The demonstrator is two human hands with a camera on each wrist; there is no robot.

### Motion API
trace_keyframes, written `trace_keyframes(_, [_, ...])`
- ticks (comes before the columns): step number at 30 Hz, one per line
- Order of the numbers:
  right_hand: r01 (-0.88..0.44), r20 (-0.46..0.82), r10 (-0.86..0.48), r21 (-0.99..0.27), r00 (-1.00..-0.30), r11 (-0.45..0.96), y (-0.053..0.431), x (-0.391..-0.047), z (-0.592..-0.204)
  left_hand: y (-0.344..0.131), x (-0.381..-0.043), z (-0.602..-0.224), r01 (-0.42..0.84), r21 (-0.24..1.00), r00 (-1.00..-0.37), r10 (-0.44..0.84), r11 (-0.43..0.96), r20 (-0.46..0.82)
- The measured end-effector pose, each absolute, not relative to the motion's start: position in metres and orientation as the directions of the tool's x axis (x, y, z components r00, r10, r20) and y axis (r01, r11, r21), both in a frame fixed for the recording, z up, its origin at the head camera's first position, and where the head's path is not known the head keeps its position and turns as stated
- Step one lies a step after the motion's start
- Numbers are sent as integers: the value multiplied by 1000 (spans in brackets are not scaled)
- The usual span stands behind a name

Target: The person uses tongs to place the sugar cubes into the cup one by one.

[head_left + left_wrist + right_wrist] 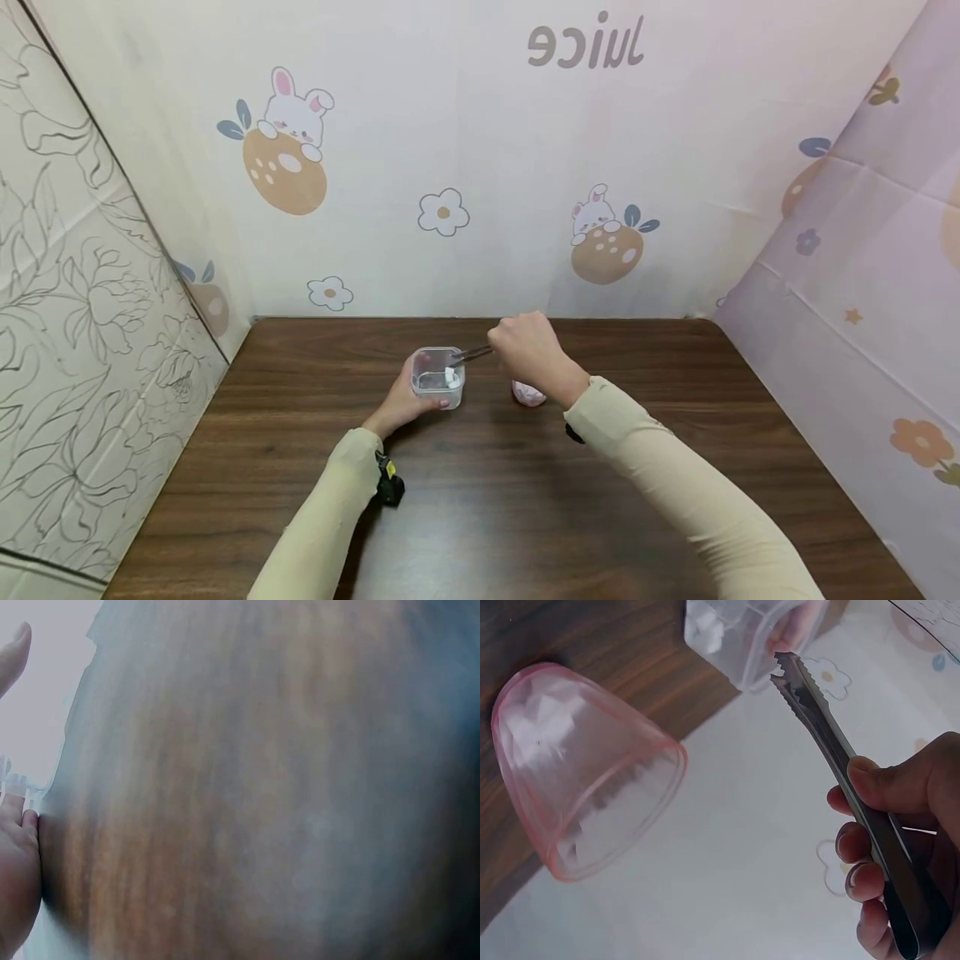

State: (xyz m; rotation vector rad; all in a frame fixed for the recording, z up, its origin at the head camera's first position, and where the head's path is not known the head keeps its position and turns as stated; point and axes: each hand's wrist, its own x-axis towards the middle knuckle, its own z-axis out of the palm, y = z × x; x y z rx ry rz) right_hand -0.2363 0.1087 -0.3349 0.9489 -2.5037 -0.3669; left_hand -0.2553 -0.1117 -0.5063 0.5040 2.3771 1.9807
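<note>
My left hand [400,407] grips a small clear plastic container [430,400] from its left side, thumb along the front. A few white pieces [452,377] lie inside it, towards the right. My right hand [531,354] holds metal tongs [832,746] with toothed tips. These point left over the container's rim, and I see nothing between them in the right wrist view. Below that hand stands a translucent pink cup [592,772] with white pieces in it, partly hidden in the head view. The left wrist view catches only part of the left hand [16,881] at its edge.
Both things stand on a dark wood-grain table [480,500], towards its back edge. Behind it hangs a pale printed backdrop [480,150]; another patterned panel [90,292] closes off the left. The cup is a short way right of the container.
</note>
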Motion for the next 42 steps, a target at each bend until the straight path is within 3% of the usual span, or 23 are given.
trace_keyframes(8, [-547, 246, -683, 443, -688, 710, 95, -245, -352, -113, -244, -482, 234, 963, -938, 291, 134, 188])
trace_keyframes(16, [-552, 238, -701, 471, -672, 688, 82, -247, -359, -114, -246, -486, 248, 962, -936, 284, 115, 208])
trace_keyframes(42, [-464, 101, -654, 624, -750, 628, 49, -248, -366, -115, -243, -480, 196, 971, -945, 292, 139, 149])
